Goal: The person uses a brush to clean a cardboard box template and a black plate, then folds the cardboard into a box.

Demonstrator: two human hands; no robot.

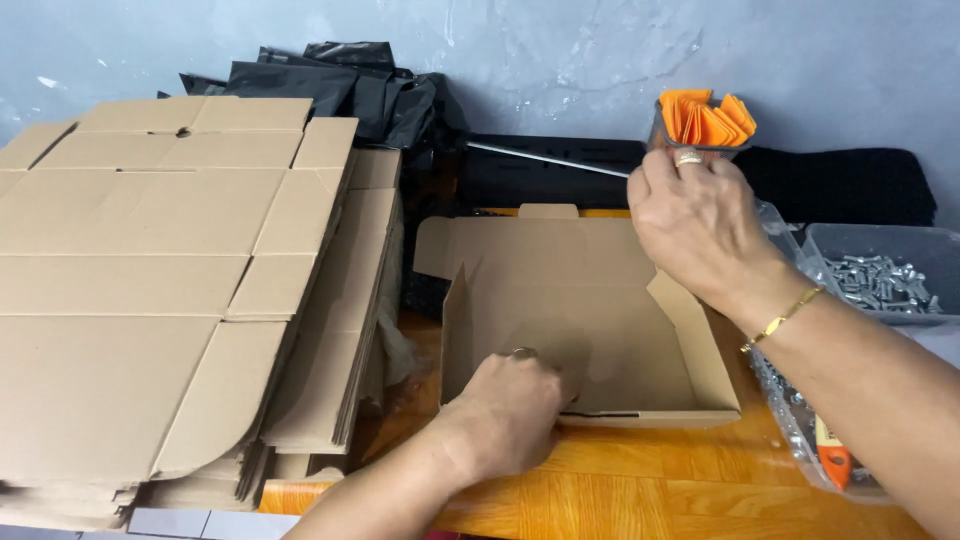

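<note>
— What is the person doing with that box?

— The left hand (515, 405) is pressing down on the near wall of the open cardboard box (590, 320), fingers curled together over the edge and bearing on the flap there. I'd say the box is being held steady as it is folded up — its side walls are already standing, its lid flap is lying back, away from that hand.

— And the other hand?

— The right hand (700, 225) is reaching past the far side of the box, its fingertips closing around a clear cup of folded orange papers (708, 118). Whether it is gripping the cup or pinching one paper, I cannot tell; the fingers are hidden behind the knuckles.

— What else is sitting around?

— Just outside the left hand, a tall stack of flat cardboard blanks (150, 270). Under the right wrist, a grey bin of metal screws (880, 275), and near the forearm an orange-handled tool (833, 460).

— So the next move?

— In my judgement, a careful pinch to lift one paper free without tipping the cup, while the left hand is keeping the box from sliding on the wooden table (640, 490).
</note>
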